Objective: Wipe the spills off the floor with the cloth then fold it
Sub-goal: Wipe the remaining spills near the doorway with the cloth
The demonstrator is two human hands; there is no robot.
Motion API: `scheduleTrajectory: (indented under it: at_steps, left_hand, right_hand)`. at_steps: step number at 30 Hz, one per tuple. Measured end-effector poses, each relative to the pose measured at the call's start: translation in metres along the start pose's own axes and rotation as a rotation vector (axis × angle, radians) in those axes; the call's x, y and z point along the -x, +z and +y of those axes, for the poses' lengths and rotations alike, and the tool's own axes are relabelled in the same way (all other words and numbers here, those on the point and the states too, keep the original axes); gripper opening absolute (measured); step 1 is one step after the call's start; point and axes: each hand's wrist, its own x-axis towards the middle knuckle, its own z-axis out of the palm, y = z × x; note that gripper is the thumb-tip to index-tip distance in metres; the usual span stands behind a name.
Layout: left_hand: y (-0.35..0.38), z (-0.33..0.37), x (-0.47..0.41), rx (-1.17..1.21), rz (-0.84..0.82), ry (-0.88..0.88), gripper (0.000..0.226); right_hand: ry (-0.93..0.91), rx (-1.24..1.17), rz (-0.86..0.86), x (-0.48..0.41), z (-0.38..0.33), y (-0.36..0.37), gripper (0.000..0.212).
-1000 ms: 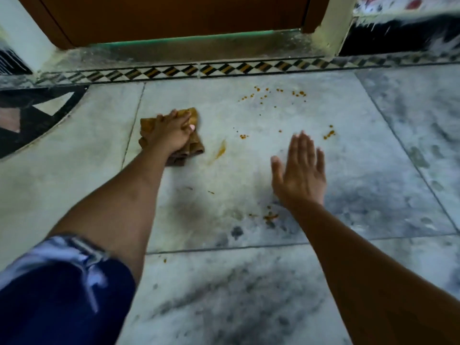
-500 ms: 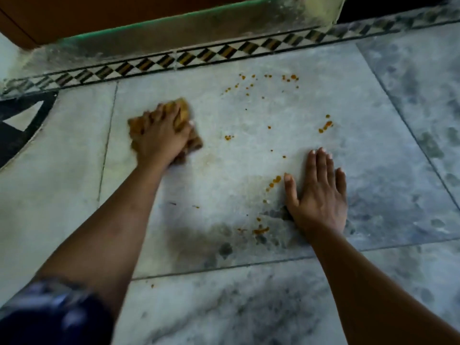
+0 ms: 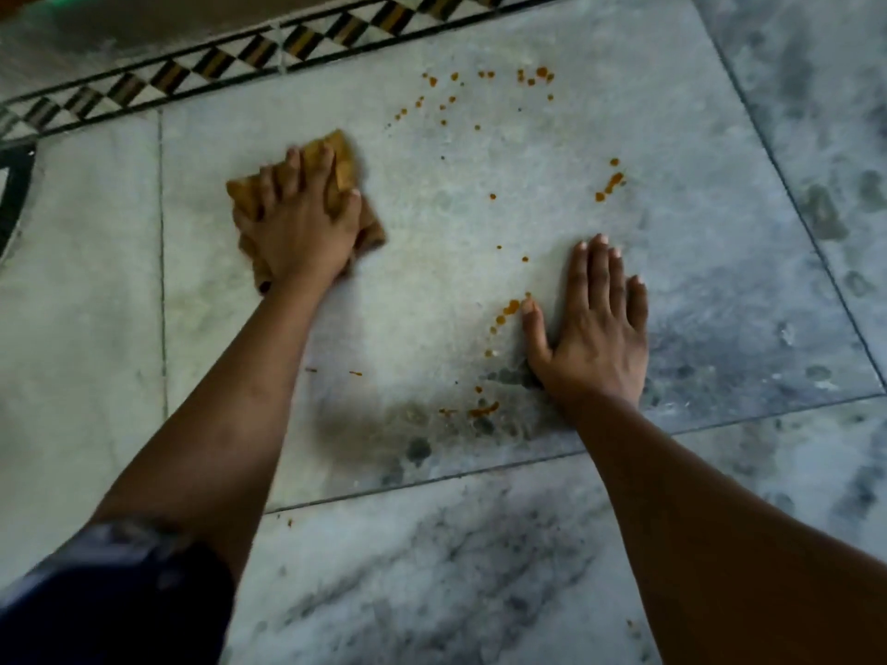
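Observation:
A crumpled orange-brown cloth (image 3: 344,156) lies on the grey marble floor (image 3: 432,290), left of centre. My left hand (image 3: 300,228) lies on top of it with fingers spread, pressing it down; most of the cloth is hidden under the palm. My right hand (image 3: 595,324) rests flat on the floor to the right, fingers straight and together. Orange spill drops (image 3: 533,76) are scattered at the far side of the tile. A streak (image 3: 609,182) sits right of centre, and more spots (image 3: 509,309) touch my right thumb, with a smear (image 3: 482,410) nearer me.
A black, white and yellow patterned border strip (image 3: 201,72) runs along the far edge of the floor, with a raised step behind it. Tile joints (image 3: 163,280) cross the floor. A dark inlay (image 3: 14,194) shows at the far left.
My right hand came down from the air and now lies flat on the floor. My left hand slid the cloth over the smear beside it, which is gone. The view tilted down.

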Motion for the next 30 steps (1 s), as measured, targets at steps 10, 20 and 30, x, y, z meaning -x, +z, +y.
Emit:
scheduleTrajectory:
  at_steps: [10, 20, 30]
  left_hand:
    - [0.004, -0.036, 0.096, -0.082, -0.039, 0.448, 0.063]
    - [-0.003, 0.05, -0.062, 0.083, -0.035, -0.059, 0.061]
    - [-0.005, -0.004, -0.011, 0.083, -0.078, 0.496, 0.071]
  right_hand:
    - [0.001, 0.011, -0.006, 0.001, -0.001, -0.002, 0.08]
    - [-0.012, 0.013, 0.015, 0.0, 0.0, -0.001, 0.079]
    - [-0.003, 0.006, 0.064, 0.0, 0.0, 0.004, 0.075]
